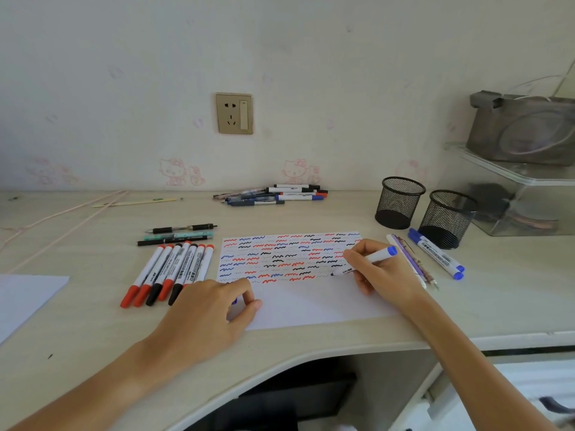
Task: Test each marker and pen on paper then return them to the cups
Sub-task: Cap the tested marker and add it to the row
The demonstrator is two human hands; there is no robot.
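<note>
A white paper sheet covered in red, blue and black squiggles lies mid-desk. My right hand grips a blue marker, its tip touching the paper's right side. My left hand rests on the sheet's left edge with a small blue cap held under its curled fingers. Two black mesh cups stand at the right, nothing visible inside them. Red and black markers lie in a row left of the paper, three pens above them.
More markers and pens are piled by the wall. Two blue markers and thin pens lie right of the paper. Another sheet sits far left. A clear shelf stands back right.
</note>
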